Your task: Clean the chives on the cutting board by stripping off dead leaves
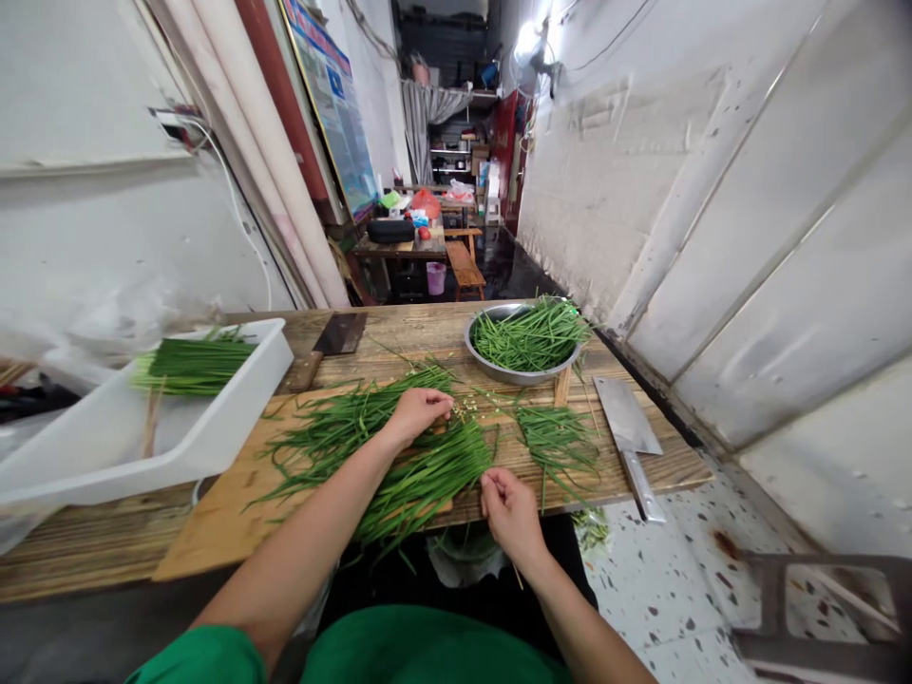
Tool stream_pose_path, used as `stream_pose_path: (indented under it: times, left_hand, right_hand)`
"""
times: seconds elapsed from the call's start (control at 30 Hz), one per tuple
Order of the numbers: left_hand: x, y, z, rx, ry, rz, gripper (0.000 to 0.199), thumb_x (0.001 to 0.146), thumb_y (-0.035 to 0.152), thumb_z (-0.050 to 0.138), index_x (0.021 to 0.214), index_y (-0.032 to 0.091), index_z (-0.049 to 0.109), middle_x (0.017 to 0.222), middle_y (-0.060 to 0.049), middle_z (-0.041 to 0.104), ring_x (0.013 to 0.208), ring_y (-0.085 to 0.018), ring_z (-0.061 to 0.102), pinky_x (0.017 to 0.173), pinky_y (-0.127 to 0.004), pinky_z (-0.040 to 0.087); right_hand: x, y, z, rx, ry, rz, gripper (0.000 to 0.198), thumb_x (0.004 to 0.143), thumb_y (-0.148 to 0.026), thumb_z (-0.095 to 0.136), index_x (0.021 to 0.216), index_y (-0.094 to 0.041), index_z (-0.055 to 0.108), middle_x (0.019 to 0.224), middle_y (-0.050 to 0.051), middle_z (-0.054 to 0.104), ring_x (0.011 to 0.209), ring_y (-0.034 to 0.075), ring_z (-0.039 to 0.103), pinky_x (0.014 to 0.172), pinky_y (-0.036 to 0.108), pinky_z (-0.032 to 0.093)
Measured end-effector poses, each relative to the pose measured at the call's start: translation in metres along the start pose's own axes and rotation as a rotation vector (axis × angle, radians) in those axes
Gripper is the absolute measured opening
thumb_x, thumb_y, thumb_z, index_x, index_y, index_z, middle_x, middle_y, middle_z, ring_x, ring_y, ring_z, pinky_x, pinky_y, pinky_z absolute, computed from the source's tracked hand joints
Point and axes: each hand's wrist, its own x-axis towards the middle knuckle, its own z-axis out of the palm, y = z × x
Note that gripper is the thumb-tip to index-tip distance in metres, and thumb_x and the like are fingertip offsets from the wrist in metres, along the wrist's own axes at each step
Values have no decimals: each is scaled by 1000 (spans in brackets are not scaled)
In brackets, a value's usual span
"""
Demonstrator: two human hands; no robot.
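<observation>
My left hand reaches over green chives heaped on the wooden cutting board. Its fingers are closed in a pinch; whatever they hold is too small to name. At the right end of the near heap is my right hand, thumb and fingers also pinched together, their contents unclear. A second heap of chives lies just behind the first. Small pale bits are scattered near my left fingertips. To the right, a smaller bunch of chives rests on the wooden table.
A metal bowl full of chives stands at the back right. One cleaver lies at the right edge, another at the back left. The white tray on the left holds more chives. A brown stool stands at lower right.
</observation>
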Motion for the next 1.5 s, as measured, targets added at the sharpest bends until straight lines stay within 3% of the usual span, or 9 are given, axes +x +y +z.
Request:
stream_pose_path:
  times: [0.37, 0.53, 0.7, 1.1, 1.27, 1.4, 1.5]
  left_hand:
    - [2, -5, -8, 89, -12, 87, 22, 66, 31, 57, 74, 14, 70, 71, -2, 70, 69, -16, 61, 66, -23, 45]
    - [3, -7, -7, 111, -10, 100, 21, 67, 30, 57, 68, 14, 70, 70, -3, 70, 68, -16, 61, 66, -23, 45]
    - [4, -10, -6, 82, -43, 90, 27, 68, 32, 56, 79, 13, 70, 62, -3, 68, 61, -15, 60, 61, -23, 45]
    - [1, -4, -8, 158, -24, 136, 24, 69, 32, 56, 76, 14, 71, 72, -3, 70, 70, -17, 62, 70, -25, 45]
    - [-9, 4, -7, 200, -96, 158, 24, 69, 31, 57, 83, 16, 71, 82, -3, 71, 77, -18, 64, 73, -25, 45]
    - [-28, 11, -8, 317, -247, 296, 25, 74, 32, 54, 90, 20, 70, 93, -3, 69, 87, -18, 62, 81, -25, 43]
    - [-33, 11, -21, 455, -139, 339, 31, 78, 34, 50, 102, 22, 66, 102, -3, 66, 94, -19, 59, 85, -27, 41]
  right_hand:
    - [1, 3, -1, -5, 1, -2, 22, 85, -31, 42, 70, -17, 50, 45, -6, 41, 39, 9, 36, 40, 20, 27]
    - [1, 4, 0, -2, -7, -1, 22, 85, -31, 42, 71, -17, 50, 45, -6, 41, 39, 9, 36, 40, 20, 27]
    - [1, 5, 0, -5, -6, 1, 22, 86, -32, 41, 72, -17, 50, 45, -6, 41, 39, 9, 36, 39, 20, 26]
    - [2, 3, 0, -23, -9, -3, 24, 86, -34, 41, 71, -17, 50, 45, -6, 40, 38, 9, 36, 39, 20, 27]
    - [1, 4, 0, -22, -3, -8, 26, 85, -37, 42, 70, -17, 50, 44, -6, 41, 38, 9, 37, 39, 20, 28]
    - [0, 4, 0, -21, 15, 5, 27, 86, -39, 41, 72, -18, 50, 45, -6, 42, 37, 9, 37, 37, 20, 28]
    - [0, 3, 0, -30, 18, 2, 27, 85, -40, 42, 72, -18, 51, 45, -6, 42, 37, 9, 38, 38, 20, 29]
